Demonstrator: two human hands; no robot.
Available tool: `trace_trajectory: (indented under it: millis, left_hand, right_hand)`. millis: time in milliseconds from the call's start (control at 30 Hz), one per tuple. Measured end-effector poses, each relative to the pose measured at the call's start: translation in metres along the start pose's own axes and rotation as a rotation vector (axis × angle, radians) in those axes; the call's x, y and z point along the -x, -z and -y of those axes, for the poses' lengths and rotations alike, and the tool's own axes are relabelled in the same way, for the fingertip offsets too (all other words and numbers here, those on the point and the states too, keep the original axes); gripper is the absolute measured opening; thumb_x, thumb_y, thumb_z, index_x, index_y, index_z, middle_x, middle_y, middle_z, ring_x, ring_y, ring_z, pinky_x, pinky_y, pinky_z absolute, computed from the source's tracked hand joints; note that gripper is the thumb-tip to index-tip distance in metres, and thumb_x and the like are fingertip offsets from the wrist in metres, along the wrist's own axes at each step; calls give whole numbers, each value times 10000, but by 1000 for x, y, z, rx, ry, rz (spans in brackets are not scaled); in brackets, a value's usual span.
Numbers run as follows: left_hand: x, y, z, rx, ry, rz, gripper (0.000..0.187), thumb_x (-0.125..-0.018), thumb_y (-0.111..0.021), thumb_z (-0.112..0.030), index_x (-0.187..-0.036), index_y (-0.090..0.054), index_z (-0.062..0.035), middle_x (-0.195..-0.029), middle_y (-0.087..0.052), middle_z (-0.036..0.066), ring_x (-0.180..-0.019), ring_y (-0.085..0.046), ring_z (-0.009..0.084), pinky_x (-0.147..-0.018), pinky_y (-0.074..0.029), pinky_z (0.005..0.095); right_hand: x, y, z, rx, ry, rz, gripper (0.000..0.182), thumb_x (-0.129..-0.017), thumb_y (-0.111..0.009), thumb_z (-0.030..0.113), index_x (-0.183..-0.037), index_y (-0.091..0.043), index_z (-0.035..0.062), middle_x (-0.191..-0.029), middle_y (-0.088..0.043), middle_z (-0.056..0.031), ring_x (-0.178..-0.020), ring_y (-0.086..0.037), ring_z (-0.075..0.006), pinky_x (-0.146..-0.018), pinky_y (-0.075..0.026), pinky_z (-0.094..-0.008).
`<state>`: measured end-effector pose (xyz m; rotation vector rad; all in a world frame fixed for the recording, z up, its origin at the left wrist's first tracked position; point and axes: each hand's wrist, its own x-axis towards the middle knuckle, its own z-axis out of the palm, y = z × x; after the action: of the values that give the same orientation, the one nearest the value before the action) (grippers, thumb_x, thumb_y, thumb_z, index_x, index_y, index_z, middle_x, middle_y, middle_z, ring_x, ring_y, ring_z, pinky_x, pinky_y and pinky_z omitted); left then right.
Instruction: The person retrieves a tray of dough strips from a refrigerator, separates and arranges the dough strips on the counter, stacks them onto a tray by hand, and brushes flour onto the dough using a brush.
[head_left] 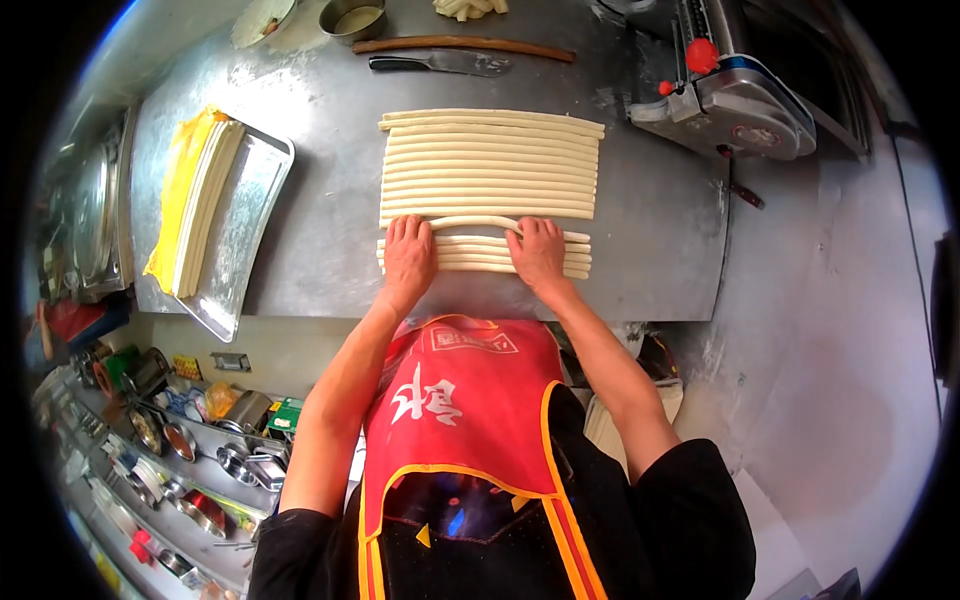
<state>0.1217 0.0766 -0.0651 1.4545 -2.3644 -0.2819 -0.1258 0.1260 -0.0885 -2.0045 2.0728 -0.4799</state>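
Between my two hands a pale dough strip (472,222) bows slightly away from me, with its ends under the fingers. My left hand (408,252) is closed on its left end, and my right hand (540,248) is closed on the right end. Just beyond lies a wide block of dough strips (490,165), side by side across the steel table (310,240). Nearer me, a smaller group of dough strips (474,256) lies parallel to it, partly covered by both hands.
Left on the table, a metal tray (262,175) holds more strips beside a yellow cloth (175,215). At the back lie a black-handled knife (440,64), a wooden rod (465,44) and a metal bowl (352,20). A machine with red knobs (740,112) stands right.
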Motion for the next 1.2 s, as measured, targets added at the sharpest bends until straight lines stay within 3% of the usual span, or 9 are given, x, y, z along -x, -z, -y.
trace_trajectory:
  millis: [200,233,333,467,600,800,967,1033,1200]
  left_hand:
    - [-4,1,1,0,80,120,125,-864,-613,-112,-958,-591,-33,-1034,-586,159,-1026,-550,346,-912,-442,458]
    - [-4,2,3,17,97,115,132,-866,-614,-119,-964,-592,-33,-1030,-584,155,-1021,-550,345,-908,-443,460]
    - [3,5,14,15,36,83,127,-875,-609,-127,-964,-596,-38,-996,-582,142,-1011,-552,341,-906,-446,455]
    - [-5,8,13,5,-89,-10,150,-876,-607,-125,-998,-610,-37,-979,-572,139,-1004,-552,336,-900,-451,452]
    - [-3,3,10,29,-46,126,157,-874,-609,-133,-1008,-629,-53,-997,-575,142,-1016,-550,340,-894,-452,453]
    - [9,9,38,-30,-13,85,169,-859,-602,-139,-1001,-641,-58,-1006,-580,125,-1011,-552,318,-875,-445,446]
    - [15,26,52,-64,4,53,156,-852,-624,-124,-998,-642,-75,-1062,-591,118,-1008,-554,316,-848,-449,436]
    - [21,18,54,25,189,43,142,-866,-622,-101,-1003,-635,-67,-1065,-596,112,-1001,-557,326,-847,-456,428]
    - [26,7,61,215,300,-80,138,-890,-605,-89,-1018,-630,-45,-1021,-604,130,-942,-569,350,-818,-481,427]
  right_hand:
    - [-9,-20,32,-290,4,-48,246,-809,-714,132,-1037,-639,81,-964,-676,-101,-954,-607,-322,-851,-477,-452]
    - [-9,-20,31,-368,-107,-54,251,-777,-716,90,-1025,-672,90,-958,-675,-92,-952,-602,-311,-849,-476,-446]
    - [-10,-15,25,-278,-133,-7,254,-744,-712,46,-993,-708,96,-947,-671,-88,-954,-598,-307,-847,-475,-434]
    - [-10,-20,47,-192,-109,-32,183,-787,-678,122,-961,-731,98,-955,-667,-75,-971,-592,-296,-864,-468,-452]
    - [-12,-37,74,-242,5,-32,181,-825,-667,146,-982,-741,98,-998,-675,-64,-974,-599,-277,-886,-462,-449]
    - [7,-12,21,-237,142,-93,187,-838,-644,107,-1007,-724,102,-1017,-685,-62,-1010,-610,-270,-898,-461,-422]
    - [20,36,-42,-116,89,-18,207,-828,-660,127,-1025,-722,110,-1018,-689,-52,-1004,-611,-262,-933,-445,-437]
    - [21,46,-58,-46,33,-10,192,-832,-672,149,-1012,-732,118,-1028,-689,-56,-1016,-607,-271,-959,-436,-438]
    - [34,49,-84,-107,-92,-78,170,-850,-666,157,-995,-741,112,-1043,-690,-76,-1042,-596,-300,-950,-452,-434]
